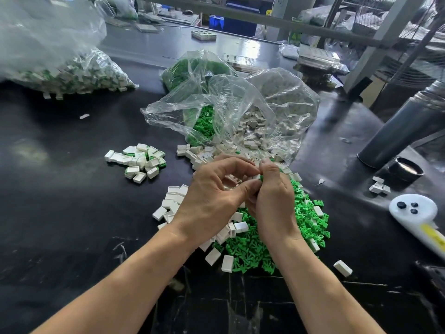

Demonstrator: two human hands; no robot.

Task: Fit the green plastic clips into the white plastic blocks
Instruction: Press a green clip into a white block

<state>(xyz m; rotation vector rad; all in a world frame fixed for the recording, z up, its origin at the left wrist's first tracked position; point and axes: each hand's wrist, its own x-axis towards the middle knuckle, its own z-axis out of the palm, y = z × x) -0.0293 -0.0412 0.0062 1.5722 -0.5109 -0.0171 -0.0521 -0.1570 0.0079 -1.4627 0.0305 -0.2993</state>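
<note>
Where clear bags (240, 112) gape, clips (204, 124), blocks (255, 126) fill them

Both bare forearms reach forward; the left hand (212, 189) and right hand (272, 194) meet, fingers curled, fingertips pinching together between them.

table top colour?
Black, glossy table top; head view shows it best.
</note>
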